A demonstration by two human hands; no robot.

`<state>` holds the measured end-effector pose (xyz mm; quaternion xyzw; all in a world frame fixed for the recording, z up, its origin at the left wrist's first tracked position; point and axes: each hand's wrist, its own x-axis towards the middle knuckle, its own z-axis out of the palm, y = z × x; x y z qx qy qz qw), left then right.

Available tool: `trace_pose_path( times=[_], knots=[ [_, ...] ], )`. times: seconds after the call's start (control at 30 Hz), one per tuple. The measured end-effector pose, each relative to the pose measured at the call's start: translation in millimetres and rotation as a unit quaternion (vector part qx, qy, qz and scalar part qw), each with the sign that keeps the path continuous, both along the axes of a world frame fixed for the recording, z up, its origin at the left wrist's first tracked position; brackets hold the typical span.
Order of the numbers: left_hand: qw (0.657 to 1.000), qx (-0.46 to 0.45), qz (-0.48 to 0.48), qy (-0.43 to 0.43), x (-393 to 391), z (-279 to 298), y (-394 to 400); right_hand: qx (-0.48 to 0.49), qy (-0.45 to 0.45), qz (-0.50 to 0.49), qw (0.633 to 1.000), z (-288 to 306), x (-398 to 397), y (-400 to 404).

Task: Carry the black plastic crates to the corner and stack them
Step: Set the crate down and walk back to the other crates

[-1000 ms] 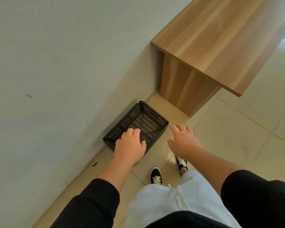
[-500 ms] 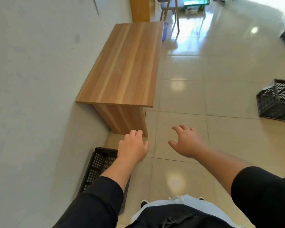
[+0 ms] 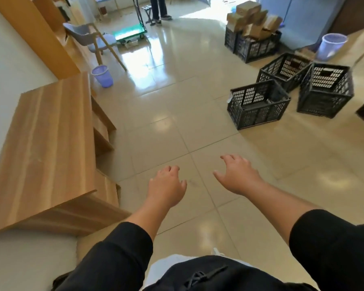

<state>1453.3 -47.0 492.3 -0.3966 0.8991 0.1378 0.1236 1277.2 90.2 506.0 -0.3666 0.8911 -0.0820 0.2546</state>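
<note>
Left hand (image 3: 166, 189) and right hand (image 3: 237, 175) spread, empty, above bare floor (image 3: 177, 127); nearest black crate (image 3: 257, 103) well apart at right: probably light, rigid lattice, best gripped at opposite rim edges.

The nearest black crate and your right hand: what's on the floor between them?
Nothing: the head view shows only bare tiled floor between the right hand and nearest black crate.

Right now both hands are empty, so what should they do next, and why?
Probably walk forward and to the right toward the nearest black crate to pick it up. The left hand and right hand are open, holding nothing, and several empty crates sit on the tiled floor, not yet carried.
</note>
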Motion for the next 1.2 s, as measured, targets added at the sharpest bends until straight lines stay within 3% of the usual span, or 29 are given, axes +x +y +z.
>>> trace_pose_path(
  times=[0.4,0.8,1.2],
  knots=[
    [0.988,0.027,-0.153,-0.001,-223.3,-15.5,-39.8,0.033,-0.021,-0.181,0.983,-26.5,-164.8,18.8],
    [0.955,0.042,-0.293,-0.016,-424.7,-18.8,-106.8,0.061,-0.037,-0.353,0.933,-34.8,-304.0,-6.6],
    [0.937,0.019,-0.349,-0.021,-653.3,-27.4,-74.1,0.036,-0.050,-0.395,0.917,-48.0,-504.8,31.0]
  ],
)
